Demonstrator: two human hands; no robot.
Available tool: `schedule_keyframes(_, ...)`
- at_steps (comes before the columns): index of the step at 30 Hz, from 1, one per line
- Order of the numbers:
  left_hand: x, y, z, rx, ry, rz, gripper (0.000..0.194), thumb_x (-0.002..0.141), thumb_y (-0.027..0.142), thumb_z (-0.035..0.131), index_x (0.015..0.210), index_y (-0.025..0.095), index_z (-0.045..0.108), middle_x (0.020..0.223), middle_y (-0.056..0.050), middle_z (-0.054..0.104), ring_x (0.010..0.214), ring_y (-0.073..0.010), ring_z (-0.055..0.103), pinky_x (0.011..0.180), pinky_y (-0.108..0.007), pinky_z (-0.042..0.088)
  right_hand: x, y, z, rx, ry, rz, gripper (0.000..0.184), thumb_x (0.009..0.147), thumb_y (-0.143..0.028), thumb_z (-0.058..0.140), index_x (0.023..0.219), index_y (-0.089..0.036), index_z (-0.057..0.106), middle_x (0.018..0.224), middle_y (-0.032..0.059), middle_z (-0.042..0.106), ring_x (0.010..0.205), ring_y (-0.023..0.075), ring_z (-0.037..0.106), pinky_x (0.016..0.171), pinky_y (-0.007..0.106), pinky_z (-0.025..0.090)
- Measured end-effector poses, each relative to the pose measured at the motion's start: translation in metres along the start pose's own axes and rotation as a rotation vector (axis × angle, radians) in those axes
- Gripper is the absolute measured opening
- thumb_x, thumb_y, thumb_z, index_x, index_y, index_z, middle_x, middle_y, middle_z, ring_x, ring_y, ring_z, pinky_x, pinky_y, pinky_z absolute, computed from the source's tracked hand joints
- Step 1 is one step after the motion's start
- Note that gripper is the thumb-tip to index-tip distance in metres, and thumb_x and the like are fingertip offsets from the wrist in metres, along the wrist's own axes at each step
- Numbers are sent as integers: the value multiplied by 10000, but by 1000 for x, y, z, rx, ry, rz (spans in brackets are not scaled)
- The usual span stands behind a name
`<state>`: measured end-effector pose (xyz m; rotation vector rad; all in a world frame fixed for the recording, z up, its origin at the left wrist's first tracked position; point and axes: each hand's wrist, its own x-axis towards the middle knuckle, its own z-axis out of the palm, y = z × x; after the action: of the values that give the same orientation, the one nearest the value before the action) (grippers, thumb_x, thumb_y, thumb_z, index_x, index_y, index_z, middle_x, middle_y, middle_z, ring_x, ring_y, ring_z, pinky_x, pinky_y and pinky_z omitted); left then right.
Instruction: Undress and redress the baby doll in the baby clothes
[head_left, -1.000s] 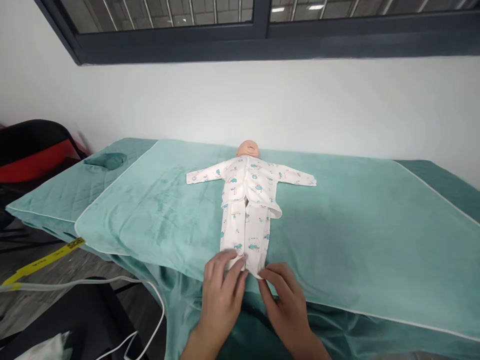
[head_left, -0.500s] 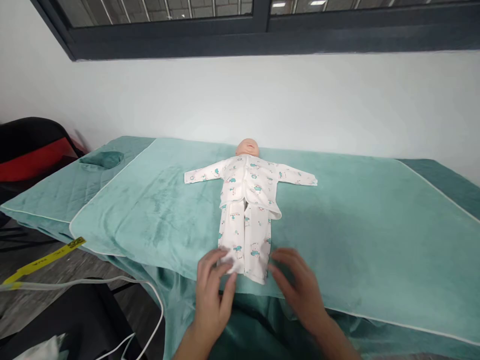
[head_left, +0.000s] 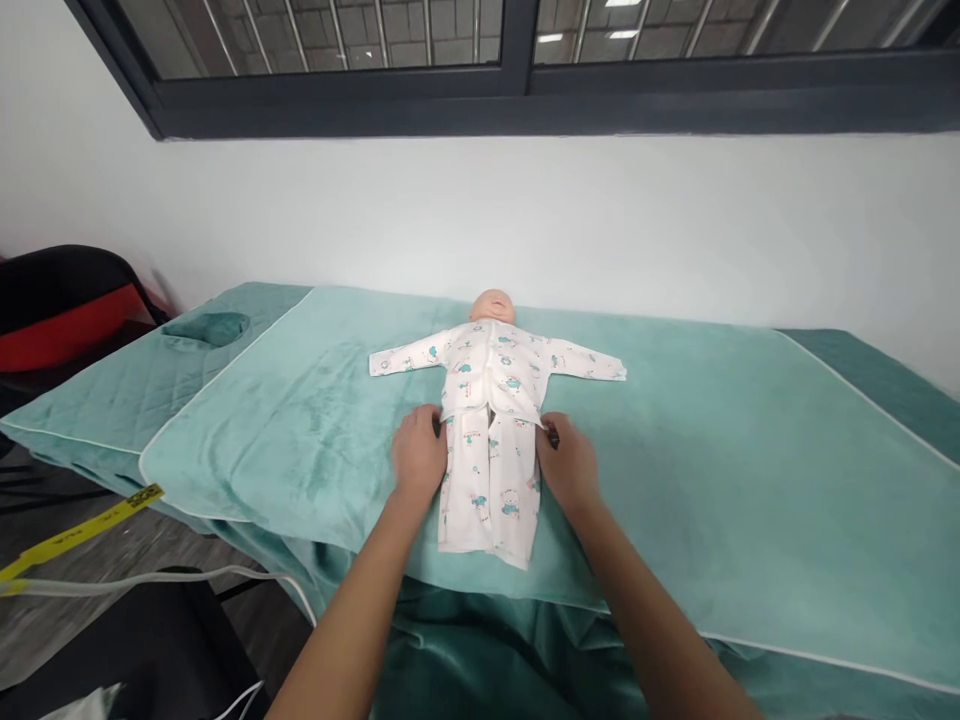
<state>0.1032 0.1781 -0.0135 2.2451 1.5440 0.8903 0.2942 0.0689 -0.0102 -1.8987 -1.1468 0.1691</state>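
Note:
A baby doll lies on its back on the bed, its head (head_left: 493, 306) toward the wall. It wears a white printed baby shirt (head_left: 480, 365) with both sleeves stretched out sideways, and matching baby pants (head_left: 487, 490) below. My left hand (head_left: 420, 452) is at the shirt's left lower corner, its fingers curled in at the hem and partly hidden. At the opposite corner, my right hand (head_left: 568, 458) pinches the hem between thumb and fingers. Both wrists rest close beside the pants legs.
A light green velvet cover (head_left: 712, 480) spreads over the massage bed, which has a face hole (head_left: 206, 328) at the left end. Black chairs (head_left: 60, 300) stand at left. A white cable (head_left: 187, 577) and yellow tag (head_left: 82, 530) hang near the bed's front edge.
Both hands have moved up from the pants cuffs to the shirt's lower corners and closed there. The shirt's right lower corner, which stuck out before, now sits closer in. The view has tilted slightly.

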Motion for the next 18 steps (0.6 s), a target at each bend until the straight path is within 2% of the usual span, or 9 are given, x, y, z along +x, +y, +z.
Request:
schedule_keyframes(3,3,9,2,-26,15,-101,98,890,257,508,882,205,590,788,-42,622,765,-209,573,673,-301,373,-4,-5,5,142,50,85,181,887,-349,459,869,-222,587,809,43,681,721,207,605,649,321,443)
schedule_keyframes(6,-3,8,1,-75,68,-132,75,870,246,502,832,209,556,737,-18,577,731,-193,540,658,-289,353,-8,-4,3,112,41,75,165,865,-338,474,818,-221,579,805,45,666,716,205,590,652,328,446)
schedule_keyframes(9,-6,-2,-1,-193,78,-57,34,810,205,526,777,209,531,788,-24,583,803,-193,549,709,-295,396,-9,5,-7,10,-70,-39,143,830,-317,507,779,-217,595,882,67,660,825,225,600,737,358,464)
schedule_keyframes(11,-3,-8,-2,-387,88,-42,45,788,170,516,793,204,545,911,-42,622,920,-195,575,797,-303,437,-4,12,-16,79,-111,-52,154,816,-328,530,838,-211,629,998,86,666,951,239,611,833,375,478)
schedule_keyframes(14,11,-7,-4,-732,75,-190,149,847,231,516,963,200,604,1156,-70,642,1105,-201,583,964,-334,445,16,18,-21,295,-22,167,350,818,-402,557,1091,-199,637,1171,105,663,1102,255,609,949,400,475)
schedule_keyframes(16,22,2,-3,-903,-18,-310,292,874,356,570,1119,202,607,1274,-91,624,1169,-220,582,1020,-361,441,35,17,-13,401,14,320,504,819,-466,568,1241,-192,592,1283,116,636,1195,275,581,1013,420,457)
schedule_keyframes(18,32,15,-1,-1047,-133,-347,449,833,423,657,1216,197,594,1326,-116,615,1174,-249,600,1015,-383,464,51,13,3,472,-24,366,605,820,-529,569,1324,-195,557,1379,115,590,1258,291,552,1050,423,446)
